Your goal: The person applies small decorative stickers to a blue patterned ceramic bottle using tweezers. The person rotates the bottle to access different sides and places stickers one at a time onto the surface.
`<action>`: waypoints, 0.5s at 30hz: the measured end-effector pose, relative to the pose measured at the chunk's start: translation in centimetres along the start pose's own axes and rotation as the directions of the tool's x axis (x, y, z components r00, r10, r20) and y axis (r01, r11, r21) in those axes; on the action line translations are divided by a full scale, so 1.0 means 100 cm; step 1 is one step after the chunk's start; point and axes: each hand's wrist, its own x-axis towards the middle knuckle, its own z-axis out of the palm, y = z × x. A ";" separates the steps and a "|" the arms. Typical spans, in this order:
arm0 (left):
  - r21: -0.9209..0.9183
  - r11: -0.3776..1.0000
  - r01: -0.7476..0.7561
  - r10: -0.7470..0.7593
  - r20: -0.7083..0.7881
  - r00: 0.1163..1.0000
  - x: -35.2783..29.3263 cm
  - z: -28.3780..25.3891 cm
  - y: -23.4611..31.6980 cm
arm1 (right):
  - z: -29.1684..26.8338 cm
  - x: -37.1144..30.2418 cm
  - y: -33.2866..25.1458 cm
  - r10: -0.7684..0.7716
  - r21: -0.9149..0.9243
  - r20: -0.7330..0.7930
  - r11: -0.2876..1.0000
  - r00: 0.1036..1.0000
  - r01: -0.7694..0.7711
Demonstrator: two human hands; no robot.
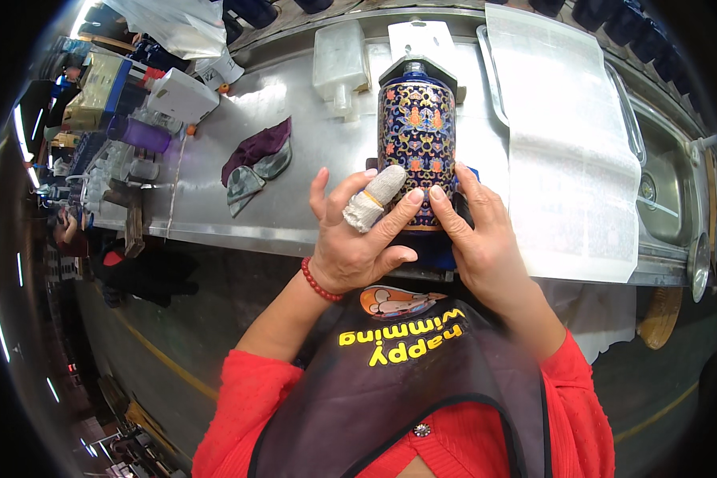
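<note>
A dark blue bottle (417, 135) with a colourful floral and scroll pattern lies in front of me, its neck pointing away. A dark angular piece (390, 73) stands around its far end. My left hand (362, 227) has its fingers spread, with one fingertip pressing the lower face of the pattern. A grey cloth finger cover (378, 195) on that hand rests against the bottle's left edge. My right hand (482, 231) lays its thumb on the pattern, beside the left fingertip. Its other fingers stretch along the right side, partly hidden. What supports the bottle is mostly covered.
A purple and grey cloth (256, 163) lies left on the metal table (295, 199). Behind stands a clear square bottle (340, 64). White printed sheets (570, 159) cover a tray at right, before a sink (661, 187). A purple bottle (143, 134) and clutter crowd the left.
</note>
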 end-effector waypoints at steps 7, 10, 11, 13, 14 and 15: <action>0.020 0.999 -0.041 0.042 -0.004 0.999 -0.010 0.000 -0.001 | -0.002 -0.008 0.000 -0.002 0.000 0.031 1.000 1.000 0.002; 0.012 0.999 -0.050 0.050 -0.008 0.999 -0.014 -0.001 -0.001 | -0.001 -0.010 0.002 -0.022 0.004 0.021 1.000 1.000 0.022; 0.012 0.998 -0.058 0.058 -0.011 0.998 -0.015 -0.001 -0.001 | 0.000 -0.011 0.003 -0.026 0.008 0.023 1.000 0.999 0.026; 0.008 0.998 -0.063 0.063 -0.015 0.998 -0.016 -0.001 -0.001 | 0.000 -0.012 0.003 -0.030 0.011 0.028 1.000 0.999 0.030; 0.005 0.998 -0.060 0.060 -0.014 0.998 -0.016 0.000 -0.001 | 0.000 -0.013 0.003 -0.030 0.011 0.030 1.000 0.999 0.030; 0.002 0.998 -0.062 0.062 -0.013 0.998 -0.017 0.000 -0.001 | 0.000 -0.013 0.003 -0.031 0.009 0.032 0.999 0.999 0.031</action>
